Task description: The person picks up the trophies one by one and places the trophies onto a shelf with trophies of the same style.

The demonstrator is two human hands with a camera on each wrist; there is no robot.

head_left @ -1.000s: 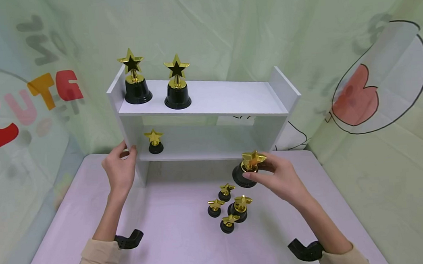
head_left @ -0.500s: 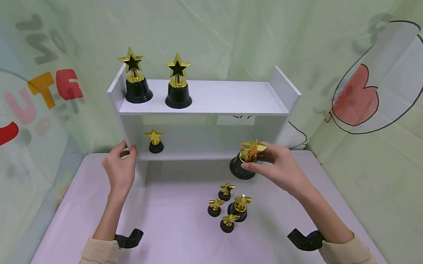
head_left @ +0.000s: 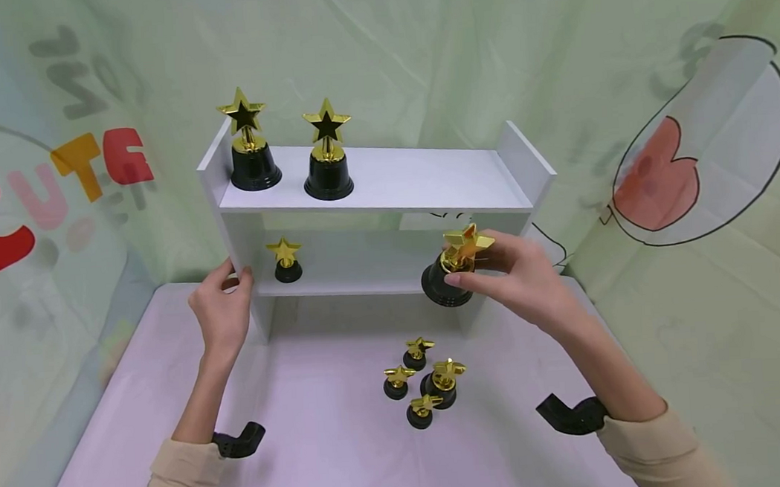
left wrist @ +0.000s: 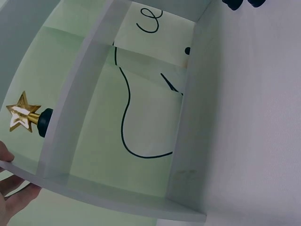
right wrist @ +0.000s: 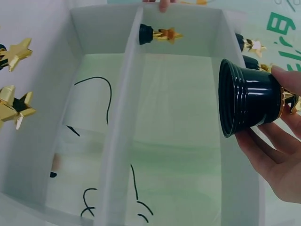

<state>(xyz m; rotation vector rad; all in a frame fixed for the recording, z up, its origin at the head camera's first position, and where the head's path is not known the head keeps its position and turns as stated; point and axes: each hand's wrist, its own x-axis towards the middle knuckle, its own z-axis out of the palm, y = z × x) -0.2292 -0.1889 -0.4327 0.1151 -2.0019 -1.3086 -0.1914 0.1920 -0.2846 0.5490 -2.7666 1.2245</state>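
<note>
My right hand holds a large star trophy, gold star on a black base, in front of the right part of the white shelf unit. Its base is tilted towards the left; in the right wrist view, thumb and fingers hold the trophy near the top of the base. My left hand pinches the edge of the shelf's left side panel, thumb and fingers on opposite faces. Two large trophies stand upright on the top board. One small trophy stands at the left of the middle board.
Several trophies stand in a group on the pale tablecloth before the shelf: small ones and one larger trophy. Behind the shelf hangs a pale green curtain. The shelf's right side panel stands close to my right hand.
My right hand has raised the large trophy from below the middle board to just in front of it. The left hand and the other trophies have stayed put.
</note>
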